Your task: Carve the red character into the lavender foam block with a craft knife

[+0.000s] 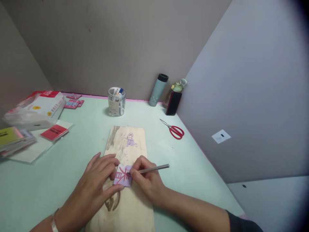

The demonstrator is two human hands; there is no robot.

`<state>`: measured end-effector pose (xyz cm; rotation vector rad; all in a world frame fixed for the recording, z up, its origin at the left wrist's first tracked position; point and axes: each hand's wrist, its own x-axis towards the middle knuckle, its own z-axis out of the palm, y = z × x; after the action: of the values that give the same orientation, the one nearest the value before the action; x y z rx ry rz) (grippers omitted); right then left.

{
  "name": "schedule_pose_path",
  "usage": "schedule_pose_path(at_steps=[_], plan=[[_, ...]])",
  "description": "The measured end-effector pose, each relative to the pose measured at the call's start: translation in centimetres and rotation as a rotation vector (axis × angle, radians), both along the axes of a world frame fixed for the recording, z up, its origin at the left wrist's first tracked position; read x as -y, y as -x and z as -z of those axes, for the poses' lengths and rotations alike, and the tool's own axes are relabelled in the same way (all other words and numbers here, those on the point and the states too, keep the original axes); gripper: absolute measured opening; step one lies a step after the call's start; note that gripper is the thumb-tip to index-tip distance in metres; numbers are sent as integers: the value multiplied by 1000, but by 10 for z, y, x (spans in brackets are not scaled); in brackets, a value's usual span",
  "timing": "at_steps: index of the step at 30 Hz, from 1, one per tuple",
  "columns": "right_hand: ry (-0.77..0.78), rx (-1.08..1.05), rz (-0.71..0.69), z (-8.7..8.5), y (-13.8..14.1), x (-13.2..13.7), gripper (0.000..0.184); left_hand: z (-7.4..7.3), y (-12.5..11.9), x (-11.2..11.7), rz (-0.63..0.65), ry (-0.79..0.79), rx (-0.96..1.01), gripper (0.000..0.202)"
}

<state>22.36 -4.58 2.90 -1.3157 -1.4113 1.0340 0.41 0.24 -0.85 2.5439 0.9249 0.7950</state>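
A small purple square piece (123, 176) with a red character on it lies on a wooden board (137, 206). My left hand (100, 180) grips it at the left and lower edges, thumb at the bottom and fingers at the side. Pinched in my right hand (147, 182) is a slim silver pen-shaped tool (158, 168), slanted across the right side of the piece. Its tip is hidden by my fingers. Purple marks and a dark brown stain show on the board's surface.
Red-handled scissors (176, 131) lie right of the board. Behind stand a clear jar (117, 101) of pens, a teal tumbler (158, 91), a green-lidded bottle (177, 86) and a dark phone (173, 103). At left are a plastic bag (36, 109), packets (54, 132) and red-and-blue pieces (71, 103).
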Motion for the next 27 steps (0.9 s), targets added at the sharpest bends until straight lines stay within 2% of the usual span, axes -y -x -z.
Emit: schedule_pose_path(at_steps=[6, 10, 14, 21, 27], plan=[[-42, 46, -7, 3, 1, 1, 21, 1, 1, 1, -2, 2, 14, 33], [-125, 111, -14, 2, 0, 2, 22, 0, 0, 0, -22, 33, 14, 34], [-185, 173, -26, -1, 1, 3, 21, -4, -1, 0, -33, 15, 20, 54], [-222, 242, -4, 3, 1, 4, 22, -8, 1, -1, -15, 10, -16, 46], [-188, 190, 32, 3, 0, 2, 22, -7, 0, -2, -15, 8, -13, 48]])
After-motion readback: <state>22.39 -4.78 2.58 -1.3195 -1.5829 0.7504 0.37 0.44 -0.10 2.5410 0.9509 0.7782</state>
